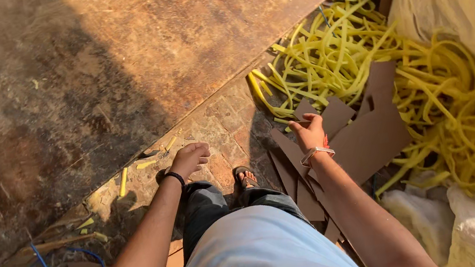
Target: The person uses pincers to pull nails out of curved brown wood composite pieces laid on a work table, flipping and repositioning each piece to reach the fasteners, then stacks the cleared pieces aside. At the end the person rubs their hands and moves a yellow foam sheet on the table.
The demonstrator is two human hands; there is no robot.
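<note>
Standing over the floor, looking down. My right hand is closed on a flat brown cardboard offcut, pinched at its near edge between thumb and fingers; the piece sits at the top of a loose fan of similar brown cardboard sheets leaning beside my right leg. Judged light, stiff, dry; likely to bend if taken by a corner, so an edge hold near the middle suits it. My left hand hangs free, fingers curled loosely inward, holding nothing. Behind the sheets lies a tangled heap of yellow rubbery strips, soft and floppy. A large worn brown board covers the floor ahead.
</note>
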